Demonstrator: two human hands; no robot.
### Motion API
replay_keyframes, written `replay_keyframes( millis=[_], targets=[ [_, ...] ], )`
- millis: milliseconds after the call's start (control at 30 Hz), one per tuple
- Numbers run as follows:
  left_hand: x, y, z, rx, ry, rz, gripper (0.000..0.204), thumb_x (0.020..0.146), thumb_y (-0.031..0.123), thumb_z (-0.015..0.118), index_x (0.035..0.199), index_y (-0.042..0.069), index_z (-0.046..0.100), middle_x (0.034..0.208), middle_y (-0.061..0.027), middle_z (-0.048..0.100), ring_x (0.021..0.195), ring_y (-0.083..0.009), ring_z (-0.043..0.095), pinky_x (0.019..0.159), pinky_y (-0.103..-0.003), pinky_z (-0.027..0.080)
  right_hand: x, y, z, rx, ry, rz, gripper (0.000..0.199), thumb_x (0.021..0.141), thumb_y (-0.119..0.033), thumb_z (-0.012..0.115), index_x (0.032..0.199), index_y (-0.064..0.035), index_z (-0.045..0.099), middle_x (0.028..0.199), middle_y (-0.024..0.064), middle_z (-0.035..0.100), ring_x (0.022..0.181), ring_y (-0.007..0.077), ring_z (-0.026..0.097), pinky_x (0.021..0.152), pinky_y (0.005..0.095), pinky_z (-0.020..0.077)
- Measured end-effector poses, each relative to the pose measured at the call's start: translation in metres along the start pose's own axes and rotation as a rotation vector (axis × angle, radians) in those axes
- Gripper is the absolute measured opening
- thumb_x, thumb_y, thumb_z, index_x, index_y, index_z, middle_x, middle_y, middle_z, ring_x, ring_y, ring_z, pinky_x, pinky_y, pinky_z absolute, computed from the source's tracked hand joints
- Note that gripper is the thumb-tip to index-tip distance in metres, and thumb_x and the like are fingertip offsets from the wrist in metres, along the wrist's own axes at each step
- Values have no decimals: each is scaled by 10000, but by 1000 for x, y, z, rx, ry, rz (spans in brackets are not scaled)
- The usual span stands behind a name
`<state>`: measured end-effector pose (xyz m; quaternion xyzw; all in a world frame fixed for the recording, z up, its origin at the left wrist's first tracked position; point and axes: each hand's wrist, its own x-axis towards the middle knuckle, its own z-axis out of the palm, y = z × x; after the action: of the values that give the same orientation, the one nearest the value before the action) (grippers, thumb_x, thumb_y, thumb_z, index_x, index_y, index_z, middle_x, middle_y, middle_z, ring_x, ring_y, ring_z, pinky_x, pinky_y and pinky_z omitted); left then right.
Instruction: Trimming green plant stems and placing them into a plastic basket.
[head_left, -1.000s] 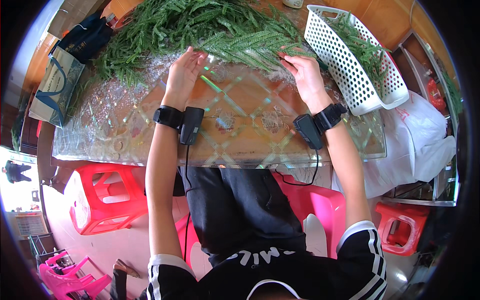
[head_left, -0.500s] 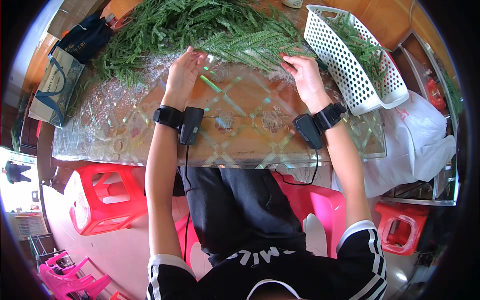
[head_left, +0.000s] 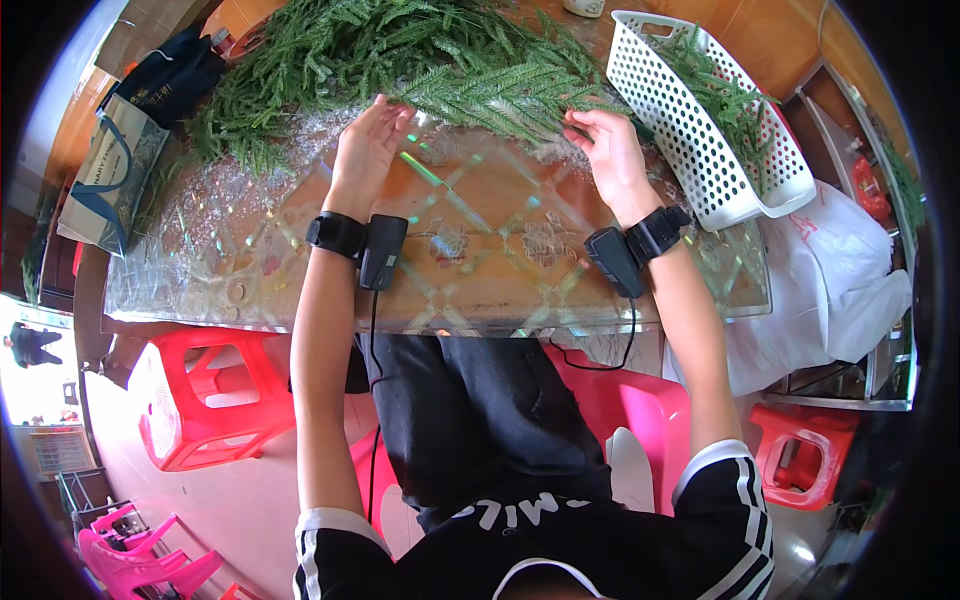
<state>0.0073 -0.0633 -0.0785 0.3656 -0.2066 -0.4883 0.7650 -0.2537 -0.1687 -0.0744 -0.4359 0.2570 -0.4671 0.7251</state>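
Looks steeply down from the person's head, as the left of a side-by-side pair, over shirt [head_left: 600,550] and trousers [head_left: 480,430] close below. Faces out across the table [head_left: 490,285], near enough to take in left hand [head_left: 366,150] and right hand [head_left: 612,152] together. Spreads wide as a fisheye, bending straight edges toward the rim and catching stool [head_left: 170,410] and floor [head_left: 240,510] at lower left.

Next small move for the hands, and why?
Probably raise the front green sprig slightly: the left hand and right hand are at its opposite ends, and it overlaps the larger pile of greenery in view.
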Motion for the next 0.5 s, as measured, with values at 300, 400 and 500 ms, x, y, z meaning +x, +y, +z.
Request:
replay_keyframes(
  millis=[300, 400, 500],
  targets=[
    [-1, 1, 1, -2, -16, -30, 215, 856, 172, 526, 881, -41, 514, 893, -133, 562, 875, -202, 559, 764, -263, 471, 0, -4, 4, 10, -21, 12, 82, 759, -98, 578, 820, -44, 568, 881, 70, 589, 896, 160, 537, 814, 329, 406],
    [-4, 3, 3, 34, -47, -56, 228, 855, 195, 530, 878, -32, 520, 898, -130, 570, 855, -180, 563, 739, -255, 466, 1, -2, 4, -15, 13, -27, 84, 775, -109, 598, 831, -53, 572, 896, 54, 591, 908, 148, 536, 814, 317, 407],
    [-3, 4, 1, 55, -87, -86, 240, 853, 217, 534, 879, -22, 526, 907, -126, 576, 840, -163, 565, 713, -248, 460, 0, -3, 7, -6, 29, -67, 105, 776, -109, 608, 857, -52, 572, 905, 47, 590, 917, 140, 532, 818, 311, 401]
  ],
)
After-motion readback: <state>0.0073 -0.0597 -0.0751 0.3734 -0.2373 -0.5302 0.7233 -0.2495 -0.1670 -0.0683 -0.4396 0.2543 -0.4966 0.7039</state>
